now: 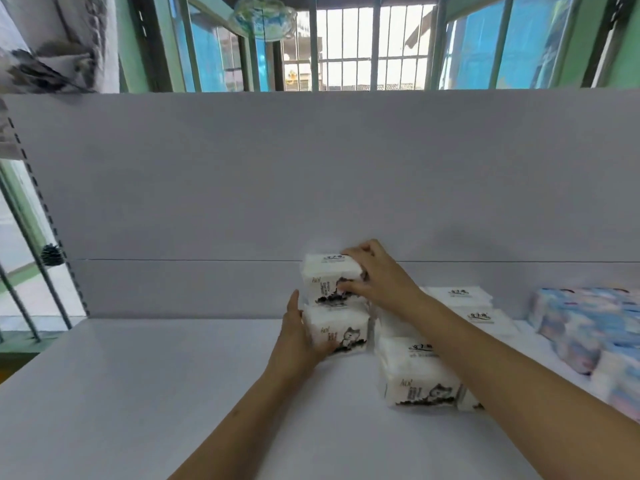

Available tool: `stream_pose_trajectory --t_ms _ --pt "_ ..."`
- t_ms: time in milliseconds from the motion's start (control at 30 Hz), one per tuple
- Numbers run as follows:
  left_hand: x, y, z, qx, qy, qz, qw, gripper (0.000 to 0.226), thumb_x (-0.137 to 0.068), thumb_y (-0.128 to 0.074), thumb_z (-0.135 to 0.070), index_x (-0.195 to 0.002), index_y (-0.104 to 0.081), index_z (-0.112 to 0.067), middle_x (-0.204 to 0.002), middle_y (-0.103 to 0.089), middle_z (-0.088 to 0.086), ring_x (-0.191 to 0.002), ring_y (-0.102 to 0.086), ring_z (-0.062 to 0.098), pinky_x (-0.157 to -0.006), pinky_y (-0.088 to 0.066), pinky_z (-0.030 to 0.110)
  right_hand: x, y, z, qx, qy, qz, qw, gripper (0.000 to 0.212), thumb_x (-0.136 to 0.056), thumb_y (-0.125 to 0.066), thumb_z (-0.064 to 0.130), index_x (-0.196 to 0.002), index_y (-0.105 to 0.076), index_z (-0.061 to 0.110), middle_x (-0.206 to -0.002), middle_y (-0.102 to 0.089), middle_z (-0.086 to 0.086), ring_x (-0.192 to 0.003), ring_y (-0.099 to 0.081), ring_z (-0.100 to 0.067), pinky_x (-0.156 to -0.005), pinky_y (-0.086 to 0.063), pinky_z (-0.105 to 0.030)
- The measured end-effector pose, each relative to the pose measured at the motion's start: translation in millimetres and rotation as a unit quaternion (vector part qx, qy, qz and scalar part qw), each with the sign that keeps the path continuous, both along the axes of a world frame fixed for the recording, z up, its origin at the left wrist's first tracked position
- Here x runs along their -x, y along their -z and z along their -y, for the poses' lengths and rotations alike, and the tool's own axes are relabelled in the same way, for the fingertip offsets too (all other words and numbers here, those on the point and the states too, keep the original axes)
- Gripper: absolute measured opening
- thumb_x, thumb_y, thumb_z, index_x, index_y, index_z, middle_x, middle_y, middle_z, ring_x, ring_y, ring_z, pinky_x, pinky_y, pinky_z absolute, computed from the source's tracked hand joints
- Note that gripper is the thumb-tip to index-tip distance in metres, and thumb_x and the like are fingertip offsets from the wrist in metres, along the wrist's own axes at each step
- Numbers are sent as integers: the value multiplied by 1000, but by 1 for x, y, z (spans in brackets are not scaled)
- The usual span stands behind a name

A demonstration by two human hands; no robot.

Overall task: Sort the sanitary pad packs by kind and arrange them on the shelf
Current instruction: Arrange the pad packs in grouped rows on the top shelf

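**White packs stacked at centre frame**

Our right hand (375, 275) grips the upper white plastic cat-print pack (329, 282) — stacked on a matching lower pack (337, 330) on the white shelf (173, 393); our left hand (298, 337) lies flat against the lower one.

White packs (334, 278) — black ink cat print; blue-pink patterned packs (585, 323); pale grey shelf (138, 393).

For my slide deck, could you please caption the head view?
Right hand sets a white pack atop another steadied by the left hand on the shelf.
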State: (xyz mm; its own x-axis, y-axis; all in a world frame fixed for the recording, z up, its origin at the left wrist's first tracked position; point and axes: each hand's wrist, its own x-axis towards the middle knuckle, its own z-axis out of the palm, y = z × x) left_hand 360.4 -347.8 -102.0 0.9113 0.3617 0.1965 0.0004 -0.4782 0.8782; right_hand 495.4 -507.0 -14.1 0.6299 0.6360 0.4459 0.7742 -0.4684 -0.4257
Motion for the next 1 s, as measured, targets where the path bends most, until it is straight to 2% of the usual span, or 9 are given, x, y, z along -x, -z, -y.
stream_pose_trajectory --t_ms 67,233,333,400,500,600,767,900,1000 --pt "1 -3 -3 -5 21 -16 1000 115 -74 -86 -20 -154 -5 -27 -110 -54 -18 -97 -64 10 -76 -52 16 4 -2 0 2 -11 20 1000 60 -81 -74 47 -134 -50 30 -120 -36 9 -95 -55 -13 -85 -49 -26" --pt "7 -9 -17 -6 69 -49 996 110 -71 -87 -12 -153 -16 -29 -113 -58 -11 -102 -64 10 -86 -58 31 6 10 -4 11 19 52 998 62 -78 -76 47 -130 -54 23 -125 -34 6 -85 -56 -13 -81 -49 -27" --pt "13 -7 -17 -6 87 -57 995 105 -71 -87 -11 -152 -22 -27 -122 -56 -9 -105 -64 8 -82 -59 26 9 16 -6 136 51 61 988 53 -81 -73 48 -126 -58 23 -124 -42 4 -98 -54 -15 -81 -49 -32" --pt "15 -6 -16 -1 76 -57 995 110 -72 -87 -16 -155 -16 -26 -138 -42 -4 -114 -59 11 -88 -57 26 10 15 -6 202 58 45 977 48 -86 -65 54 -124 -60 25 -122 -49 4 -110 -51 -16 -86 -47 -34" --pt "11 -6 -14 10 88 -65 994 134 -66 -89 -36 -157 9 -26 -154 -22 -6 -133 -44 13 -106 -48 36 12 5 6 200 56 -8 978 48 -92 -47 62 -120 -65 28 -121 -55 4 -113 -52 -17 -93 -46 -38" --pt "3 -5 -11 -15 116 -54 992 147 -55 -87 -56 -153 20 -34 -156 -26 -11 -139 -39 11 -111 -43 40 14 -4 37 168 82 1 982 55 -94 -37 65 -127 -60 27 -132 -55 4 -124 -49 -18 -102 -42 -41" --pt "-3 -7 5 12 160 30 987 84 -69 -86 -4 -135 -38 -27 -125 -61 -9 -115 -63 15 -78 -61 35 13 3 115 224 271 12 936 66 -94 -27 68 -147 -39 29 -155 -35 -2 -138 -36 -29 -114 -27 -47" --pt "-8 -8 16 42 183 48 981 84 -72 -83 4 -130 -41 -40 -120 -65 -17 -110 -65 6 -73 -59 27 15 36 155 250 322 -137 903 80 -88 -20 78 -155 -15 35 -164 -7 -4 -148 -12 -37 -118 -14 -55" --pt "-16 -6 26 69 200 43 976 86 -72 -83 5 -128 -39 -44 -121 -66 -11 -106 -67 8 -70 -59 28 18 50 160 232 323 -143 906 81 -87 -16 79 -155 -13 36 -165 -6 -5 -148 -8 -38 -119 -15 -53"
